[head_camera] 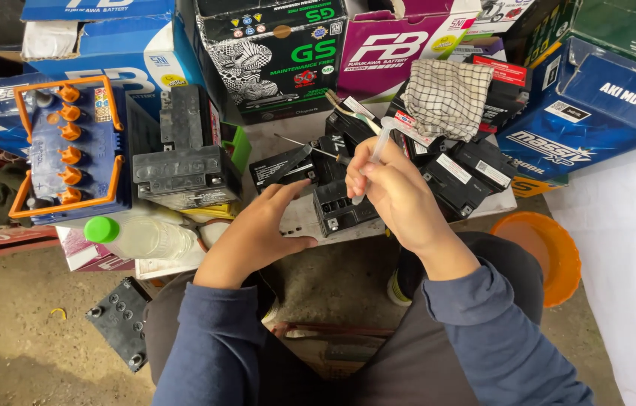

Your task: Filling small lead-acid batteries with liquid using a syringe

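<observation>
Overhead, a head-worn view looked down on one seated person in blue sleeves, both bare hands over a low work surface crowded with small black batteries. One clear plastic syringe (373, 158) was pinched in the closed fingers of the right hand (397, 192), held nearly upright with its tip down at the top of one small black battery (342, 209) near the front edge of the surface. The left hand (261, 225) was open, fingers curved, its thumb and fingertips resting just beside that battery on its left. Behind it lay roughly half a dozen more black batteries in a loose pile, with one checked cloth (447, 94) draped over the farthest. To the left stood one larger grey-black battery (186, 162), one blue acid pack (70, 146) in an orange frame bearing six orange caps, and one clear bottle (141, 237) with a green cap lying on its side. One orange bowl (547, 252) sat on the floor at the right.
</observation>
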